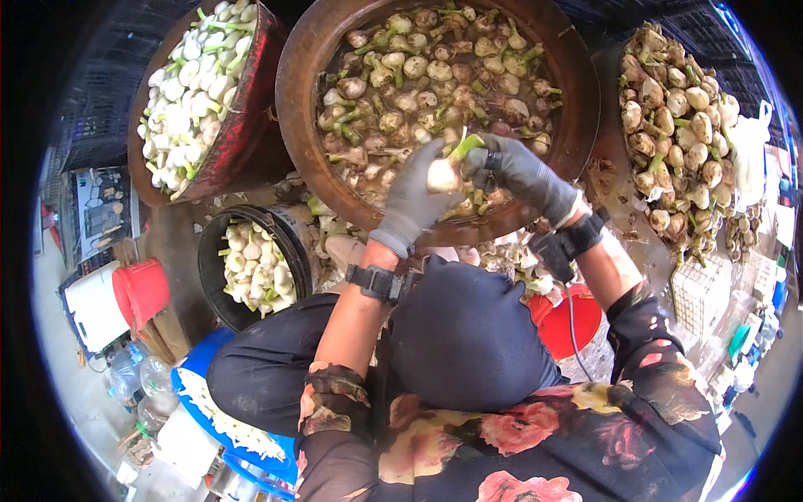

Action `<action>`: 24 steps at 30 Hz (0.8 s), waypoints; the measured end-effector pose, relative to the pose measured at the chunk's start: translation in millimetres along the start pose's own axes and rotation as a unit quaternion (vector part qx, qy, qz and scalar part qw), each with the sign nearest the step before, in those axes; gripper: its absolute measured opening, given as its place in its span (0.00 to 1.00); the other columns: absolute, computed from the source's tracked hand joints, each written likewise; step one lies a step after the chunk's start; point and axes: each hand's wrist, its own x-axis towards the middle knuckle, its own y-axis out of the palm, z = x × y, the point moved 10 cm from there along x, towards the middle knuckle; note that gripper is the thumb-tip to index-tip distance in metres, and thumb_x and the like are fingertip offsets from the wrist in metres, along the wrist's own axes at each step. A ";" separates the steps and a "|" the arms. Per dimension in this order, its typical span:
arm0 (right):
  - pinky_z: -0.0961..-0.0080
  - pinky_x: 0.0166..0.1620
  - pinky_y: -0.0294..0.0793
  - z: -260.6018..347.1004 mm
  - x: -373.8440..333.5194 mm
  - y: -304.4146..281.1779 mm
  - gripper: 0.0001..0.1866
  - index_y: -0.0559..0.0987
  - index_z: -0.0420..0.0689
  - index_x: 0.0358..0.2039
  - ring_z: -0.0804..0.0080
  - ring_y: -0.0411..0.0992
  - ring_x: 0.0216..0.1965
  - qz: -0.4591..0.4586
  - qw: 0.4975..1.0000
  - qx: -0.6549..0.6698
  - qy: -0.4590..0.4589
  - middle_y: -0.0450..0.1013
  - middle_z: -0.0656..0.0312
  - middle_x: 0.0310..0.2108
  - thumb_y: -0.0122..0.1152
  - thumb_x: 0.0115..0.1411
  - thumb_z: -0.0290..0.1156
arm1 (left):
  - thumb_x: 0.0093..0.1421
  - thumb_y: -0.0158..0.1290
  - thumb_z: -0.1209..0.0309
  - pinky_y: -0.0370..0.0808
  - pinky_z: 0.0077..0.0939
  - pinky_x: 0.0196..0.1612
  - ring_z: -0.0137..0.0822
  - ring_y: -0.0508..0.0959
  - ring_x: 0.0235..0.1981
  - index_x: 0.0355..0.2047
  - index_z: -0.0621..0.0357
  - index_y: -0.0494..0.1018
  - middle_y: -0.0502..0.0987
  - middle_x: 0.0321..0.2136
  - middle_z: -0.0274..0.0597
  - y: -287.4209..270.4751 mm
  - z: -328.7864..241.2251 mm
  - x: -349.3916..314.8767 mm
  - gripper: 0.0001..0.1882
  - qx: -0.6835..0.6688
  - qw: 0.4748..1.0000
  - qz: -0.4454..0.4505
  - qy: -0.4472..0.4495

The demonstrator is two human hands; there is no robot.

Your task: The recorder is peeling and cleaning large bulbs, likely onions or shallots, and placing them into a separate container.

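Reading the clock from the centre of our view, we are holding one garlic bulb (442,176) toward 1 o'clock, above the near part of a wide brown basin (303,109), its green stem tilting up and right. Our gloved left hand (416,199) is curling partly open around the bulb, while our gloved right hand (527,180) is bunching nearly closed beside the stem; whether it is pinching the stem or gripping a small tool, we are unable to tell. The bulb is looking mostly white, so we are judging it nearly clean and the wider work well under way but far from over. At 12 o'clock the basin is holding murky water crowded with brownish and pale bulbs (439,71). At 10 o'clock a red tub (245,117) is brimming with white bulbs, which we are counting as finished, and at 9 o'clock a black bucket (293,248) is carrying fewer pale ones. At 2 o'clock a big heap of bulbs (677,134) is lying in brownish skins, seemingly untouched. Between 7 and 8 o'clock a blue basin (194,356) is holding fine white pieces (226,418).
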 end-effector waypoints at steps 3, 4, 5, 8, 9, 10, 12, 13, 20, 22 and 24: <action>0.86 0.21 0.62 -15.2 -4.0 3.8 0.14 0.74 0.41 0.22 0.86 0.64 0.18 -0.055 0.996 0.068 0.019 0.68 0.69 0.19 0.58 0.49 0.41 | 0.34 0.63 0.67 0.65 0.23 0.46 0.34 0.67 0.45 0.52 0.59 0.54 0.66 0.43 0.46 4.3 -2.1 -2.5 0.44 -0.078 0.995 0.017 -0.052; 0.86 0.21 0.61 -21.9 -1.2 1.0 0.15 0.74 0.40 0.22 0.86 0.64 0.18 -0.105 0.994 -0.004 0.035 0.68 0.68 0.18 0.59 0.49 0.41 | 0.34 0.63 0.67 0.65 0.23 0.46 0.34 0.67 0.45 0.52 0.59 0.54 0.66 0.43 0.46 3.0 1.2 -4.8 0.44 -0.073 0.996 0.015 -0.052; 0.86 0.20 0.61 -26.2 -0.7 -4.1 0.15 0.74 0.40 0.22 0.86 0.64 0.18 -0.155 0.984 -0.075 0.051 0.69 0.67 0.17 0.59 0.48 0.41 | 0.34 0.63 0.67 0.66 0.25 0.44 0.36 0.69 0.42 0.51 0.59 0.55 0.67 0.41 0.46 -0.8 2.2 -6.6 0.43 -0.066 0.997 -0.001 -0.034; 0.85 0.18 0.61 -29.5 1.7 1.0 0.14 0.74 0.39 0.20 0.84 0.64 0.15 -0.143 0.987 -0.048 0.051 0.68 0.66 0.14 0.59 0.48 0.39 | 0.35 0.63 0.67 0.68 0.26 0.42 0.37 0.71 0.39 0.50 0.59 0.56 0.69 0.39 0.47 -7.4 4.2 -11.8 0.41 -0.074 0.996 -0.006 -0.041; 0.85 0.17 0.61 -32.4 1.9 3.2 0.13 0.74 0.40 0.20 0.84 0.63 0.13 -0.130 0.989 -0.040 0.065 0.68 0.66 0.14 0.59 0.48 0.38 | 0.35 0.63 0.66 0.68 0.25 0.42 0.36 0.71 0.39 0.50 0.59 0.57 0.70 0.38 0.46 -6.9 7.0 -13.1 0.41 -0.088 0.994 0.005 -0.065; 0.85 0.17 0.61 -31.5 0.6 3.2 0.13 0.74 0.40 0.20 0.84 0.63 0.13 -0.129 0.989 -0.041 0.064 0.68 0.66 0.14 0.59 0.48 0.38 | 0.35 0.63 0.66 0.68 0.25 0.42 0.36 0.71 0.39 0.50 0.59 0.57 0.70 0.38 0.46 -7.8 8.3 -14.0 0.41 -0.089 0.994 0.003 -0.064; 0.86 0.16 0.61 -29.1 -0.1 11.7 0.10 0.74 0.40 0.20 0.83 0.63 0.12 -0.089 0.993 0.053 0.048 0.67 0.66 0.13 0.58 0.49 0.34 | 0.35 0.63 0.63 0.68 0.24 0.42 0.36 0.71 0.39 0.50 0.61 0.57 0.70 0.39 0.46 -9.5 11.7 -15.1 0.42 -0.109 0.992 0.000 -0.063; 0.86 0.16 0.61 -30.2 -0.2 11.4 0.10 0.74 0.40 0.20 0.83 0.63 0.12 -0.089 0.993 0.053 0.048 0.67 0.66 0.13 0.58 0.49 0.34 | 0.35 0.63 0.63 0.68 0.24 0.42 0.36 0.71 0.39 0.50 0.61 0.57 0.70 0.39 0.46 -11.9 14.3 -15.8 0.42 -0.110 0.992 -0.001 -0.063; 0.89 0.20 0.62 -21.5 1.8 22.4 0.05 0.74 0.41 0.28 0.85 0.62 0.16 -0.093 0.996 0.013 0.007 0.68 0.68 0.18 0.55 0.50 0.26 | 0.53 0.46 0.54 0.73 0.27 0.28 0.35 0.74 0.32 0.44 0.60 0.62 0.72 0.34 0.42 12.0 42.6 -24.9 0.24 -0.648 0.735 0.079 -0.182; 0.88 0.24 0.65 -12.7 1.8 24.2 0.07 0.74 0.41 0.32 0.86 0.64 0.22 -0.085 0.995 -0.022 -0.056 0.69 0.69 0.23 0.54 0.50 0.25 | 0.56 0.41 0.55 0.74 0.28 0.27 0.35 0.74 0.33 0.41 0.56 0.64 0.72 0.36 0.40 19.9 53.5 -29.3 0.20 -0.706 0.663 0.061 -0.242; 0.87 0.26 0.66 -22.6 9.2 18.8 0.07 0.74 0.40 0.32 0.85 0.66 0.24 -0.088 0.995 0.011 -0.036 0.70 0.68 0.24 0.54 0.50 0.25 | 0.57 0.41 0.55 0.74 0.28 0.28 0.35 0.73 0.34 0.42 0.56 0.63 0.71 0.37 0.40 17.6 56.3 -25.6 0.20 -0.692 0.679 0.019 -0.244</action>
